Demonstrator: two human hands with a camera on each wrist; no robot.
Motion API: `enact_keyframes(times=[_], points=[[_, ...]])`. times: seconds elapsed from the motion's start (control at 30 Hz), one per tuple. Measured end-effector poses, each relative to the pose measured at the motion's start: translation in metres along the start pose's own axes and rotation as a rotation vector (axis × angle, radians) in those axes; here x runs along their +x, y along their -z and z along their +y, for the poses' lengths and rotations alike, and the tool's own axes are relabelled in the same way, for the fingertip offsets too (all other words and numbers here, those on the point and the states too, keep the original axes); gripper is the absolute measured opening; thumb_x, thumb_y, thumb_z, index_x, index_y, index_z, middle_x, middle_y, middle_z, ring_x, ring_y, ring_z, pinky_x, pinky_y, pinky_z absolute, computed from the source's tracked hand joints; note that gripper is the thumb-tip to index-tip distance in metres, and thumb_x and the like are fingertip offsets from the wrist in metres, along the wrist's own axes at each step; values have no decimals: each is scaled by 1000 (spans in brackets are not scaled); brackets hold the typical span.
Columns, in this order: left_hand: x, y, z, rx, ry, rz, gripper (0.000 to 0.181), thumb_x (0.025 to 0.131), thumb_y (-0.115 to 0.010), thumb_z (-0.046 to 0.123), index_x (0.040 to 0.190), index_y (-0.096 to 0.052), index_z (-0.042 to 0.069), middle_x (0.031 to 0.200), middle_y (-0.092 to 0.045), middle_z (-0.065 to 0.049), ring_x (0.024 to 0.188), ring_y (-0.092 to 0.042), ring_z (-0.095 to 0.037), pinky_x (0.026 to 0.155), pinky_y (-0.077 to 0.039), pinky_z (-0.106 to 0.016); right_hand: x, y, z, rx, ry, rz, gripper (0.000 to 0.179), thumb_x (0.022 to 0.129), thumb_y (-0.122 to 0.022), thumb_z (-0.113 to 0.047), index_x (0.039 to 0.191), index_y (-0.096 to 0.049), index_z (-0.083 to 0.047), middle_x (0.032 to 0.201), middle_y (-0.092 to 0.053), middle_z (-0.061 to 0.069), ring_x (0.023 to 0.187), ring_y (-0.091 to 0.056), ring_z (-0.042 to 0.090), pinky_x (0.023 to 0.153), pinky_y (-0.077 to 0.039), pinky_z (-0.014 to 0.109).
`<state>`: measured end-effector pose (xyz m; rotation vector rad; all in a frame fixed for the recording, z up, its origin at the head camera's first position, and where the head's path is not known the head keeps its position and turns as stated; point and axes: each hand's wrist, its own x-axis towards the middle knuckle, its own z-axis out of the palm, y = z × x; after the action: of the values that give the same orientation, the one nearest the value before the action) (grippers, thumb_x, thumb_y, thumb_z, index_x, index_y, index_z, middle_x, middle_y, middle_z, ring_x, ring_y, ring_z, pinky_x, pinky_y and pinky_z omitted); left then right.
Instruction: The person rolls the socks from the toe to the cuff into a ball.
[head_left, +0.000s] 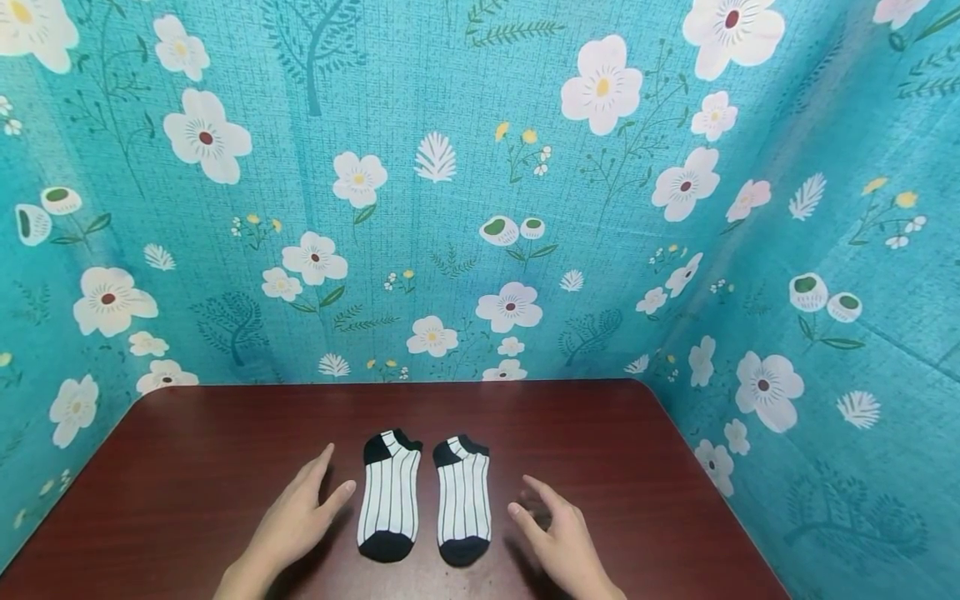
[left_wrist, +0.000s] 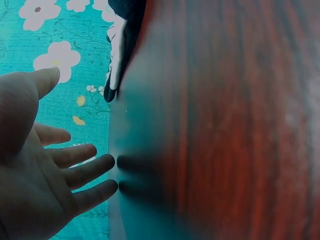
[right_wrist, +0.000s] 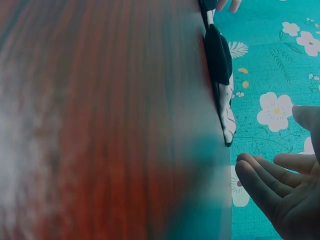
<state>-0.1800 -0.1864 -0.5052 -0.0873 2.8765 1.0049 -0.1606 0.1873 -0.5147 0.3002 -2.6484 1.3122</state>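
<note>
Two low-cut socks, white with black stripes and black heels and toes, lie flat side by side, toes toward me. In the head view the left sock (head_left: 388, 496) and the right sock (head_left: 463, 498) have a narrow gap between them. My left hand (head_left: 296, 517) is just left of the left sock, not touching it, its fingers extended. On the other side, my right hand (head_left: 558, 533) is a short way from the right sock, fingers loosely bent with nothing in them. Both wrist views show the socks edge-on, near the left hand (left_wrist: 55, 170) and the right hand (right_wrist: 285, 190).
The socks lie on a dark red-brown wooden table (head_left: 225, 442) with rounded far corners. A teal cloth (head_left: 450, 200) printed with white flowers hangs behind the table and along its sides.
</note>
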Motion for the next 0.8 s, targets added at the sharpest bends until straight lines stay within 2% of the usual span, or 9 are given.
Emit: enact_keyframes(times=[0.3, 0.57, 0.8], points=[[4, -3, 0, -9, -22, 5, 85, 99, -55, 53, 158, -22, 1, 155, -29, -31, 141, -30, -50, 106, -28, -68, 0, -5, -6, 15, -24, -53, 51, 95, -70, -37, 132, -61, -4, 103, -72, 3, 87, -69, 12, 73, -55, 29], [5, -4, 1, -16, -51, 9, 83, 100, -55, 52, 158, -23, 2, 155, -31, -31, 140, -32, -49, 105, -30, -68, 0, -14, -12, 86, -20, -97, 51, 94, -71, -37, 130, -62, -2, 101, -72, 3, 82, -68, 7, 66, -54, 26], [6, -7, 5, -33, -70, 25, 78, 101, -58, 43, 157, -25, 1, 153, -35, -31, 139, -35, -48, 106, -30, -66, -1, -22, -20, 161, 2, -134, 47, 95, -71, -33, 127, -63, 0, 99, -72, 3, 78, -68, 9, 65, -54, 26]])
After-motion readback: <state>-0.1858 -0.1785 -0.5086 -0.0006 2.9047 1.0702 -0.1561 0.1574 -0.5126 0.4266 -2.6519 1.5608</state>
